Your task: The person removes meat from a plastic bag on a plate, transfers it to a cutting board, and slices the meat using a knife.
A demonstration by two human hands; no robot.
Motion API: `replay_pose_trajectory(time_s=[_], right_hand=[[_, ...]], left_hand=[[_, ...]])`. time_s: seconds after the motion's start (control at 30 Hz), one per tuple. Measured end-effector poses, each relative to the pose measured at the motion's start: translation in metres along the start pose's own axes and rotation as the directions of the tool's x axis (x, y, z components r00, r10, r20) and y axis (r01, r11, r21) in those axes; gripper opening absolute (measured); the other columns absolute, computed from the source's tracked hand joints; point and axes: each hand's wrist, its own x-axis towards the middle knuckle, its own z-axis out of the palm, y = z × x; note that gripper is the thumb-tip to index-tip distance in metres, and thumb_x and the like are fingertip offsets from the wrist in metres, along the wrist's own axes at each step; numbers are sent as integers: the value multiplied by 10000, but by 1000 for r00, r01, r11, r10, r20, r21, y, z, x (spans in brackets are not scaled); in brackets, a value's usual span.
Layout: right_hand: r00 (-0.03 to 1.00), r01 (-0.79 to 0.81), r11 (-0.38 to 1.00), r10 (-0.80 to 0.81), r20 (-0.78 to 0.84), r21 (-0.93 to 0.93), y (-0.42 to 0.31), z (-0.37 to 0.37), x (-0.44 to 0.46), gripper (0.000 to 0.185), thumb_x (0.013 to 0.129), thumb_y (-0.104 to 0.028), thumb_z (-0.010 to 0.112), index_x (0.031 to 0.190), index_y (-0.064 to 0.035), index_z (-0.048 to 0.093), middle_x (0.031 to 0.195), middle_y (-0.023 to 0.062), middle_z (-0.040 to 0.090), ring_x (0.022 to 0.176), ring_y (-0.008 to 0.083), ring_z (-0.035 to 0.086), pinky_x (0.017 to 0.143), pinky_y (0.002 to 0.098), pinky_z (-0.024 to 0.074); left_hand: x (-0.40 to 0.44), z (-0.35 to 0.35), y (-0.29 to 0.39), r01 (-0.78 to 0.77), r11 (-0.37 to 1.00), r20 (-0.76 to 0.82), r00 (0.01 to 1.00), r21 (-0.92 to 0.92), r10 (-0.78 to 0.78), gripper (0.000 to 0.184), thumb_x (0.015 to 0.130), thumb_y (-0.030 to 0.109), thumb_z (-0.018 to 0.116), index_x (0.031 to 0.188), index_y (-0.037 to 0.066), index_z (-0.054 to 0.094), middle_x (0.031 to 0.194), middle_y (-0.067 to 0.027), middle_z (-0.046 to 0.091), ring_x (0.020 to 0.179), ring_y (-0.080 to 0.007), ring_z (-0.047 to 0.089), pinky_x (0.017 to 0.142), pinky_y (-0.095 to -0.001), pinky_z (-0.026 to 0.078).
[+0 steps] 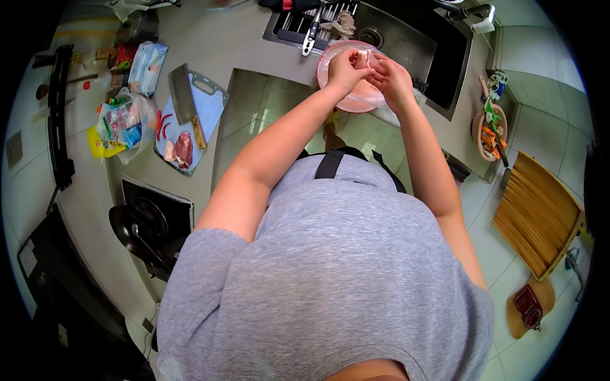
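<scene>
Both of my hands are raised over a red-rimmed bowl at the sink's front edge. Between them is a small pale pink piece, perhaps meat or garlic; I cannot tell which. My left hand pinches it from the left. My right hand is on its other side, fingers bent toward it, and whether they grip it is unclear. The bowl holds pinkish liquid or food under my hands. On the left counter, a blue cutting board carries a cleaver, red meat and red chillies.
The dark sink lies behind the bowl, with a faucet at its right. A peeler-like tool rests on the sink's left edge. A basket stands right; a wok and waste bowl are left.
</scene>
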Motion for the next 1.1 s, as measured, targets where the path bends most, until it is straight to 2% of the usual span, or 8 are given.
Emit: replay_pose_trajectory(time_s=[0.2,0.4,0.53,0.6,0.7,0.73,0.93,1.1], right_hand=[[999,-22,1000,22,33,-10,-10,18,-15,459,965,-72,463,1399,73,432,1199,242,618,995,304,673,891,383,570],[995,102,965,-95,37,-244,-14,9,-14,401,964,-88,524,1347,32,520,1230,213,642,1038,291,680,903,361,564],[950,243,363,-277,145,-900,14,-37,19,342,944,-112,609,1277,-32,613,1161,116,689,976,180,691,809,287,556],[975,212,657,-189,114,-724,17,-25,11,351,941,-77,604,1289,-27,601,1161,118,681,980,186,688,813,290,563],[992,129,730,-95,88,-672,15,-6,4,352,953,-46,570,1304,-26,587,1206,128,656,1004,207,682,826,304,576],[990,141,721,-107,92,-678,18,-8,7,353,950,-46,569,1302,-30,590,1201,130,658,998,203,683,822,304,574],[985,171,597,-133,113,-784,26,-8,17,345,937,-40,558,1278,-55,607,1192,116,667,968,186,684,802,299,563],[986,159,534,-126,107,-831,34,-5,14,342,922,-40,574,1261,-52,616,1174,112,679,937,172,681,779,288,548]], left_hand=[[-1,-10,-5,52,999,-60,997,-15,-53,399,748,34,818,1105,-32,654,962,-72,702,838,-147,675,709,-283,565],[6,-22,-11,256,890,-69,951,-377,-303,316,794,54,794,1062,-27,646,964,-79,682,767,-141,670,588,-291,605],[4,-33,-1,297,853,-171,901,-429,-399,175,802,5,745,774,54,579,734,-33,599,560,-148,616,464,-337,571],[-1,-46,13,321,748,-118,876,-580,-468,234,768,-113,694,736,54,533,744,-42,600,566,-154,617,455,-341,567],[-10,-86,23,329,491,82,885,-807,-459,305,728,-203,653,704,49,483,758,-47,600,598,-163,634,454,-339,569],[-17,-111,14,232,380,155,962,-895,-223,243,767,-139,710,936,5,611,866,-101,649,673,-226,697,570,-351,638],[-114,-288,2,-12,865,-431,871,-502,-237,226,833,-34,712,1047,-23,641,939,-102,690,759,-184,700,625,-338,635],[-213,-418,-37,420,892,-797,591,169,-127,233,794,46,764,1017,19,699,898,-69,722,753,-129,674,678,-308,574]])
